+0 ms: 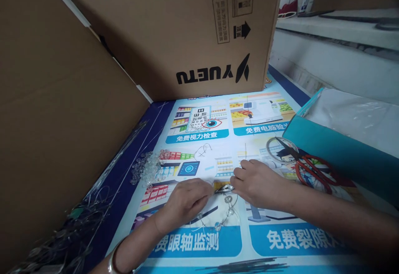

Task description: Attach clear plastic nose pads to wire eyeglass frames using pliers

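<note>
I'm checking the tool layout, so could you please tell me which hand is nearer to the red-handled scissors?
Right: the right hand lies just left of the red-handled scissors; the left hand is farther left, beyond the right one.

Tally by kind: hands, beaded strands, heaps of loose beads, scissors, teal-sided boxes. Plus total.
Hands: 2 (left hand, right hand)
Beaded strand: 1
Heap of loose beads: 1, beads not counted singly
Scissors: 1 pair
Teal-sided box: 1
Total: 6
</note>
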Demonstrator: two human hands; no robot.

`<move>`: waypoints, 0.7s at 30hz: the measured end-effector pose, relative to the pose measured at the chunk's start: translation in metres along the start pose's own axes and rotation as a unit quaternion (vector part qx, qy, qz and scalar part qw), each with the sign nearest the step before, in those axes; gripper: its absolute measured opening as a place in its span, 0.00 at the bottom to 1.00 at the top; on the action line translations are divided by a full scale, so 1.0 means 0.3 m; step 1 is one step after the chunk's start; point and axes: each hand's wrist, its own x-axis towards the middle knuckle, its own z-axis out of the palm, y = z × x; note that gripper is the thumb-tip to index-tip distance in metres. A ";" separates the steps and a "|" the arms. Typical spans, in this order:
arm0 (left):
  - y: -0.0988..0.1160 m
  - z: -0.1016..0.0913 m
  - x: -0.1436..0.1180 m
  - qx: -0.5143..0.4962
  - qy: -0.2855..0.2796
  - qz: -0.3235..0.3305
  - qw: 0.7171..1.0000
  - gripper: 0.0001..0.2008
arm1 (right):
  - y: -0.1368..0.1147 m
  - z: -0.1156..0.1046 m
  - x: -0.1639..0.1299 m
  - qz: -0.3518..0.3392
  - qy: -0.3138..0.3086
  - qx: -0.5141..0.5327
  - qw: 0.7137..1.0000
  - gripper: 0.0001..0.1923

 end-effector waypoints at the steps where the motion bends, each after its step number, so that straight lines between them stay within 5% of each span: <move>1: 0.000 0.001 -0.001 0.001 0.000 -0.002 1.000 0.08 | -0.002 0.000 0.000 0.003 -0.002 -0.002 1.000 0.10; 11: 0.037 0.016 -0.024 0.003 0.046 -0.094 0.994 0.07 | -0.057 -0.070 -0.079 0.099 -0.002 0.016 0.995 0.12; 21: 0.102 0.025 -0.046 -0.059 0.071 -0.221 0.971 0.05 | -0.156 -0.029 -0.108 0.106 -0.019 -0.011 0.994 0.08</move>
